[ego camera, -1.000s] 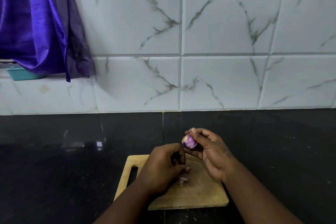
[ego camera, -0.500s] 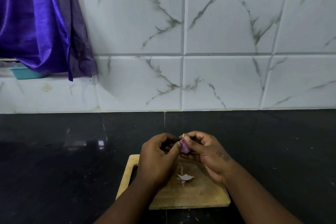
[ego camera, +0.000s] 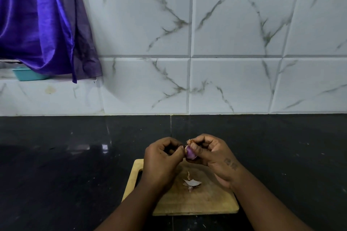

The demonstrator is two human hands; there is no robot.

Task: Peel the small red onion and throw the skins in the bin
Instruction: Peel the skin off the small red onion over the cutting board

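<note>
A small red onion [ego camera: 190, 154] is held above the far edge of a wooden cutting board [ego camera: 199, 202]. My right hand [ego camera: 212, 154] grips it between thumb and fingers, with a dry tuft of skin sticking out at its top. My left hand [ego camera: 162, 159] has its fingers curled and its thumb tip pressed against the onion's left side. Loose pieces of peeled skin [ego camera: 191, 183] lie on the board below the hands. No bin is in view.
The board lies on a dark glossy counter [ego camera: 65, 165] that runs back to a white marbled tile wall [ego camera: 234, 80]. A purple cloth [ego camera: 41, 24] hangs at the upper left over a ledge holding a teal container [ego camera: 26, 75].
My left hand rose from the board, where it left a piece of skin, and came back to the onion. The right hand lowered the onion slightly and turned it.
</note>
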